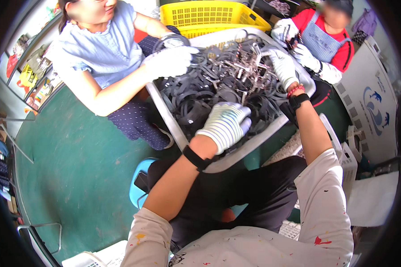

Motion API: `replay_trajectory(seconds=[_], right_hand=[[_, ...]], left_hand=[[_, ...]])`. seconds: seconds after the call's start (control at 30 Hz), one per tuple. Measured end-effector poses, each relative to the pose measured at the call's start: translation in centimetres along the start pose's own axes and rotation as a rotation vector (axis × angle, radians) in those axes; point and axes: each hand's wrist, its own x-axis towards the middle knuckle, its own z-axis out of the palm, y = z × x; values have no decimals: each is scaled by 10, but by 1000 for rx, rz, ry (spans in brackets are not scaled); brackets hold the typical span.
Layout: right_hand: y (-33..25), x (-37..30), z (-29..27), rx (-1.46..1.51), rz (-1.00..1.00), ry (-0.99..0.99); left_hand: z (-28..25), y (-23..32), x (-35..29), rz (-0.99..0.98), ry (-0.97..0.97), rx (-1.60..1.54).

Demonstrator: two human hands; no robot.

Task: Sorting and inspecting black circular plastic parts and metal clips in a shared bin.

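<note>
A large pale grey plastic crate [165, 113] stands before me, heaped with coiled black straps [194, 107] that look like belts. Bright metal pieces [249, 73], like buckles, lie thick toward the crate's far right. Over the near part of the heap is my left hand [225, 125], in a striped white glove, its fingers curled down; what they grip is hidden. My right hand [281, 66], gloved as well, reaches in over the right rim. Its fingertips close at a shiny metal piece [257, 50] resembling a buckle.
A person in light blue [102, 53] sits at the left, white-gloved hands [171, 60] over the crate with a black strap coil. Another in red [347, 53] works at the far right. Behind stands a yellow basket [200, 15]. A blue stool [140, 178] with a phone is beside my left leg.
</note>
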Motion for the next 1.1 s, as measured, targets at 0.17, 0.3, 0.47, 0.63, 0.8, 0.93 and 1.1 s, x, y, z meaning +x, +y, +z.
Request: replay_trajectory(seconds=[0.17,0.3,0.47,0.63,0.8,0.93,1.1], right_hand=[[-77,-45,-47,128,-254,-40],[-135,-95,-53,-52,-654,-102],[-153,-110,-57,-255,-664,-231],[-159,-121,-87,-198,-527,263],[-71,-165,-74,-297,-294,-369],[-90,-170,-53,-421,-150,-825],[-94,-153,-62,-242,-15,-876]], left_hand=[[-32,-10,13,-647,-228,-1690],[-28,-9,15,-477,-605,-2016],[-13,13,3,-559,-399,-1567],[-10,-17,-4,-624,-8,-1280],[-24,-1,-1,-461,19,-1363],[-26,0,-6,-458,11,-1225],[-29,-2,-12,-435,21,-1159]])
